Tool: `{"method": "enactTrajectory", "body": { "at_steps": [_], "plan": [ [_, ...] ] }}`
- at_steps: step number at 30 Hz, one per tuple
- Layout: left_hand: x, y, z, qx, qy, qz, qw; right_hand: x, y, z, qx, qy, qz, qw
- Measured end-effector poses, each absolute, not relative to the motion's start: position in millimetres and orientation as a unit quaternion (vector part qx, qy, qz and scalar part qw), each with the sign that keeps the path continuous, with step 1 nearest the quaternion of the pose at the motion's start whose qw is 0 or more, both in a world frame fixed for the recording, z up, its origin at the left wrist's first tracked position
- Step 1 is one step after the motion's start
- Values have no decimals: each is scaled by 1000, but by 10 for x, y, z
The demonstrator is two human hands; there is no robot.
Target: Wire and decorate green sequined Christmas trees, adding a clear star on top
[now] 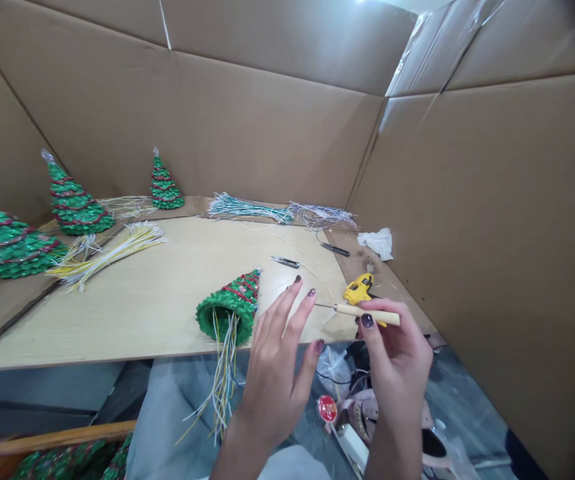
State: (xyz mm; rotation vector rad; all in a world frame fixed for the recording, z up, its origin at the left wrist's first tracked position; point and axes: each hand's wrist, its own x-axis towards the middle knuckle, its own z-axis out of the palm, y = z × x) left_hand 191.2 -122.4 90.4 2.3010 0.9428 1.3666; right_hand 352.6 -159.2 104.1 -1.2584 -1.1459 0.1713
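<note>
My right hand (400, 350) grips the pale wooden handle of a thin pointed tool (367, 313), whose metal tip points left. Beside the tip, my left hand (280, 360) is raised with its fingers apart and nothing in it. Just left of that hand, a small green tree with red garland (235, 300) lies on its side on the pale board (167, 293). White, yellow and blue wires (225, 380) come out of its hollow base and hang over the board's front edge.
Several green trees (80, 207) stand at the left near yellow and white wires (112, 253). Wire bundles (250, 208) lie along the back. Two snippers (285, 262) (335, 249), a yellow glue gun (359, 288) and crumpled white paper (377, 243) are at the right. Cardboard walls surround the board.
</note>
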Motion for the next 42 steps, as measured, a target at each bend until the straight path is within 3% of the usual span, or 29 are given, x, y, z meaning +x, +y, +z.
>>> {"method": "enactTrajectory", "body": {
  "at_steps": [4, 13, 34, 42],
  "plan": [
    [1969, -1219, 926, 815, 375, 439, 40, 3500, -1640, 1065, -535, -556, 62, 633],
    [1981, -1214, 923, 784, 404, 472, 1, 3431, -1666, 1135, -491, -615, 77, 612],
    [1906, -1225, 915, 736, 343, 584, -8, 3379, -1669, 1113, -490, -597, 125, 623],
    [1897, -1234, 940, 716, 328, 615, 36, 3420, -1690, 1108, -522, -574, 100, 623]
  ]
}}
